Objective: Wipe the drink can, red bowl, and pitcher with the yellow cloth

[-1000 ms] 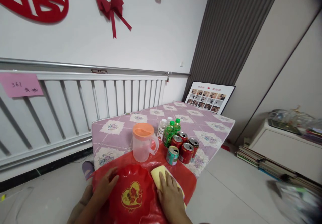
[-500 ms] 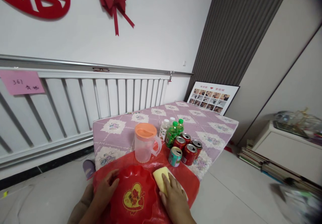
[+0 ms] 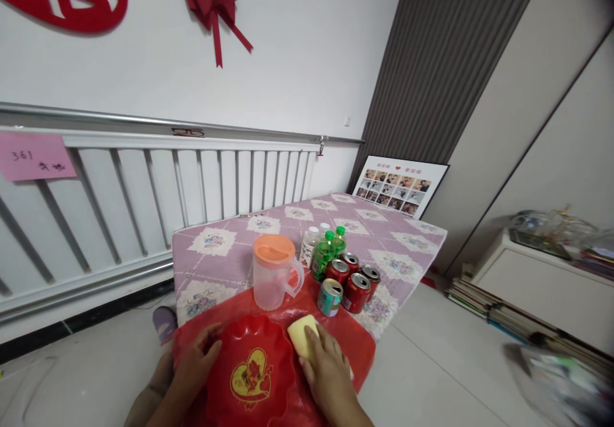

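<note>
A red scalloped tray (image 3: 268, 376) with a gold heart print lies in front of me. My left hand (image 3: 199, 353) is at its left rim, thumb and fingers apart; whether the fingertips touch the rim I cannot tell. My right hand (image 3: 329, 366) is closed over a pale yellow sponge (image 3: 301, 337) at the tray's right side. Something white shows partly from under that hand, mostly hidden. Beneath everything here is a red plastic sheet (image 3: 357, 347). Behind the tray stands a clear pitcher (image 3: 268, 286) with an orange lid, its handle to the right.
Right of the pitcher stand green-capped bottles (image 3: 323, 257), a white-capped bottle (image 3: 307, 248), several red cans (image 3: 357, 293) and a teal can (image 3: 330, 298). A floral cloth (image 3: 288, 222) covers the table. A radiator (image 3: 215, 184) runs along the wall; a photo board (image 3: 403, 184) leans at the back.
The view has shifted slightly, so everything sits a little further left. My right hand still holds the sponge, which looks slightly more gathered in its fingers. My left hand stays by the tray.
</note>
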A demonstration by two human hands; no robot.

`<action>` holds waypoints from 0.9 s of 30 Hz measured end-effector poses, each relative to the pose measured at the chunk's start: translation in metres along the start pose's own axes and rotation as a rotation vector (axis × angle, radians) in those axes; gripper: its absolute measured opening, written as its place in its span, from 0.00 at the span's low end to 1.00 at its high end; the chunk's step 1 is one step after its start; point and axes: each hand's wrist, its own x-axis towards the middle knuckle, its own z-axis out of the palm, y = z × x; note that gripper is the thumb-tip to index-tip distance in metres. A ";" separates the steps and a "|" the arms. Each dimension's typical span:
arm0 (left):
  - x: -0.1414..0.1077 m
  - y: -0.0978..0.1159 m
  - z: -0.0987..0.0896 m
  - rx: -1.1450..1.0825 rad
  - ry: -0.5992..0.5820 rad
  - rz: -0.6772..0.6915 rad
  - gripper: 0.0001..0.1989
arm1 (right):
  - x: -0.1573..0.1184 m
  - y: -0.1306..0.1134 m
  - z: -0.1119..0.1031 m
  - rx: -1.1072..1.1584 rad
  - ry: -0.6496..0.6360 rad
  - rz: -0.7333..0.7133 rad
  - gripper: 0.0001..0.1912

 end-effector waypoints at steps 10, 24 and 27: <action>0.000 0.000 0.001 -0.020 0.012 -0.038 0.24 | 0.083 -0.016 -0.030 0.601 0.270 -0.078 0.32; 0.005 -0.020 0.011 -0.081 0.024 0.064 0.22 | 0.130 -0.051 -0.038 0.700 0.146 -0.059 0.09; 0.005 -0.020 0.011 -0.086 0.026 0.067 0.21 | 0.119 -0.057 -0.050 0.736 0.155 -0.074 0.10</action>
